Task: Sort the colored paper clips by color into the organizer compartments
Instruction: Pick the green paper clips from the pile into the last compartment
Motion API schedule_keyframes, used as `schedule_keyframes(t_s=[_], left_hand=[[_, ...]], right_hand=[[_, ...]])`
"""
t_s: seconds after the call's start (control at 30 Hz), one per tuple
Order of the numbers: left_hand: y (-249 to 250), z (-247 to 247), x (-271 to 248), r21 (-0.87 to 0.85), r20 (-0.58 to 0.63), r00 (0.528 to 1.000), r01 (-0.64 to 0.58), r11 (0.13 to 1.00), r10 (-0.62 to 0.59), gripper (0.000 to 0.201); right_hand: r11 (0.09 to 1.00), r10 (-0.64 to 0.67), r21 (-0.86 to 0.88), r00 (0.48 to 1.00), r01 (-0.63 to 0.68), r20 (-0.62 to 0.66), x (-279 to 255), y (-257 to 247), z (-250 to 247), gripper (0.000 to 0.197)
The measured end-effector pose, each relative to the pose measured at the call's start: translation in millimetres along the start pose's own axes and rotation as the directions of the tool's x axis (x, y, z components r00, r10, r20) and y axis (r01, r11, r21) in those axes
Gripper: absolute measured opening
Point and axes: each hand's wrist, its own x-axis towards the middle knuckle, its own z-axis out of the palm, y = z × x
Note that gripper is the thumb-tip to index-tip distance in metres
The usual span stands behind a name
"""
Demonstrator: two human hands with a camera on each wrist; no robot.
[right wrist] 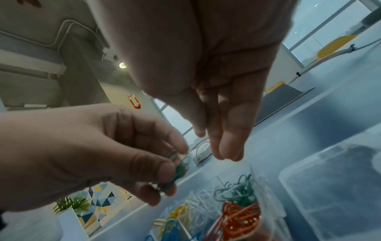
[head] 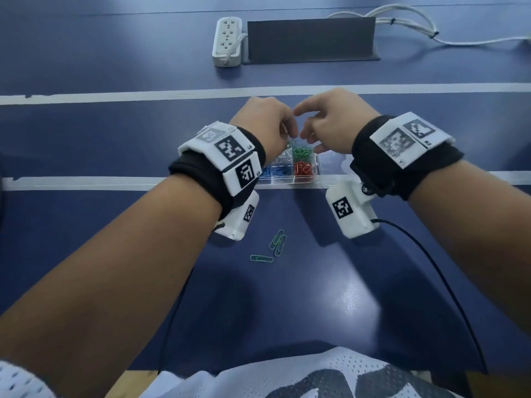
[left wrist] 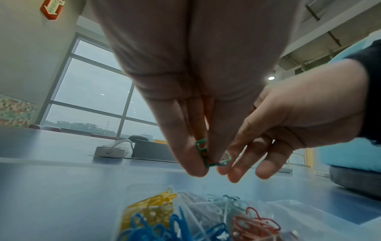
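Note:
A clear organizer (head: 287, 181) lies on the blue table under both hands. Its compartments hold green clips (head: 301, 152), red clips (head: 303, 169), blue clips (head: 275, 171) and white clips (head: 280, 159); yellow clips (left wrist: 152, 207) show in the left wrist view. My left hand (head: 284, 133) hovers over the green compartment and pinches a few linked green clips (left wrist: 208, 154) between thumb and fingers. Close beside it, my right hand (head: 307, 133) points its straight fingers (right wrist: 222, 146) downward and holds nothing. Three loose green clips (head: 275, 242) lie on the table nearer to me.
A white power strip (head: 227, 41) and a dark grey stand (head: 311, 41) sit at the far side, with white cables (head: 416, 24) trailing right. The organizer's clear lid (right wrist: 334, 187) lies open to the right. A black cable (head: 431, 268) runs from my right wrist.

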Motion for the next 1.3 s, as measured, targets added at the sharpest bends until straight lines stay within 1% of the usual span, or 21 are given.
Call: schedule_keyframes(t_s=[0.1, 0.2, 0.23, 0.3, 0.37, 0.47, 0.57, 0.67, 0.73, 0.77, 0.83, 0.9, 0.97, 1.03, 1.07, 1.1, 1.17, 1.2, 1.3], left_hand=[[6.8, 5.3, 10.4, 0.002, 0.016, 1.000, 0.008, 1.000, -0.008, 0.024], [12.5, 12.1, 18.1, 0.052, 0.037, 0.999, -0.013, 0.999, 0.011, 0.024], [14.3, 13.9, 19.7, 0.071, 0.048, 0.999, -0.022, 0.997, 0.018, 0.024], [17.9, 17.2, 22.1, 0.087, 0.067, 0.997, -0.032, 0.996, 0.027, 0.026], [20.5, 20.0, 23.0, 0.075, 0.088, 0.995, -0.044, 0.996, 0.038, 0.031], [20.2, 22.3, 22.2, 0.055, 0.092, 0.994, -0.060, 0.997, 0.054, 0.037], [15.8, 22.5, 20.3, -0.029, 0.064, 0.996, -0.057, 0.998, 0.059, 0.038], [10.2, 18.6, 16.5, -0.125, 0.005, 0.998, -0.068, 0.990, 0.069, 0.031], [4.5, 13.8, 11.2, -0.136, -0.030, 0.997, -0.077, 0.988, 0.073, 0.026], [1.5, 10.8, 7.1, -0.126, -0.042, 0.996, -0.083, 0.989, 0.078, 0.022], [-3.5, 3.4, -4.2, -0.089, -0.034, 0.995, -0.093, 0.992, 0.090, 0.014], [-7.4, -3.8, -18.8, -0.026, 0.032, 0.995, -0.097, 0.995, 0.098, 0.009], [-11.5, -8.3, -35.9, 0.039, 0.152, 0.986, -0.079, 0.996, 0.073, 0.007], [-16.3, -9.0, -53.3, 0.094, 0.268, 0.963, -0.047, 0.994, 0.021, 0.003], [-18.6, -7.6, -61.3, 0.123, 0.309, 0.951, -0.034, 0.992, -0.006, 0.003], [-20.3, -5.7, -68.5, 0.155, 0.341, 0.940, -0.023, 0.988, -0.031, 0.003], [-21.8, 0.8, -82.3, 0.215, 0.399, 0.913, -0.007, 0.977, -0.082, 0.006], [-21.3, 5.1, -88.7, 0.240, 0.433, 0.896, -0.013, 0.971, -0.095, 0.010], [-17.2, 19.3, -101.5, 0.306, 0.510, 0.852, -0.052, 0.951, -0.117, 0.017]], right_hand=[[0.996, 0.036, 0.078, 0.998, -0.040, 0.049, -1.2, 2.8, -0.8, 0.052], [0.989, 0.028, 0.145, 1.000, -0.028, 0.000, -2.9, 7.0, -6.7, 0.054], [0.990, 0.014, 0.141, 0.999, -0.010, -0.029, -3.8, 8.2, -9.3, 0.052], [0.997, -0.028, 0.074, 0.996, 0.034, -0.079, -5.1, 11.4, -13.6, 0.048], [0.998, -0.047, 0.028, 0.995, 0.049, -0.090, -7.4, 16.7, -15.0, 0.046], [0.999, -0.050, 0.010, 0.995, 0.051, -0.091, -11.6, 25.3, -14.5, 0.043], [0.998, -0.065, -0.002, 0.991, 0.065, -0.116, -16.5, 29.6, -14.3, 0.041], [0.996, -0.087, -0.021, 0.988, 0.085, -0.129, -22.7, 32.2, -12.5, 0.036], [0.993, -0.103, -0.067, 0.987, 0.095, -0.123, -27.7, 31.8, -9.2, 0.031], [0.988, -0.118, -0.110, 0.987, 0.107, -0.105, -31.3, 30.0, -6.8, 0.029], [0.960, -0.169, -0.231, 0.985, 0.159, -0.024, -40.4, 25.1, 0.4, 0.023], [0.903, -0.232, -0.342, 0.966, 0.259, 0.118, -50.9, 18.2, 10.0, 0.021], [0.820, -0.281, -0.422, 0.914, 0.388, 0.293, -60.4, 11.4, 22.1, 0.023], [0.733, -0.289, -0.451, 0.833, 0.509, 0.471, -68.6, 4.8, 34.3, 0.025], [0.706, -0.279, -0.449, 0.797, 0.548, 0.536, -71.9, 2.5, 39.9, 0.028], [0.682, -0.278, -0.445, 0.768, 0.581, 0.577, -75.1, 0.9, 44.6, 0.031], [0.613, -0.289, -0.472, 0.736, 0.634, 0.613, -78.8, 0.1, 52.9, 0.033], [0.578, -0.289, -0.495, 0.730, 0.649, 0.619, -80.1, 0.6, 55.9, 0.033], [0.519, -0.285, -0.550, 0.739, 0.654, 0.611, -83.3, 5.0, 62.1, 0.033]])
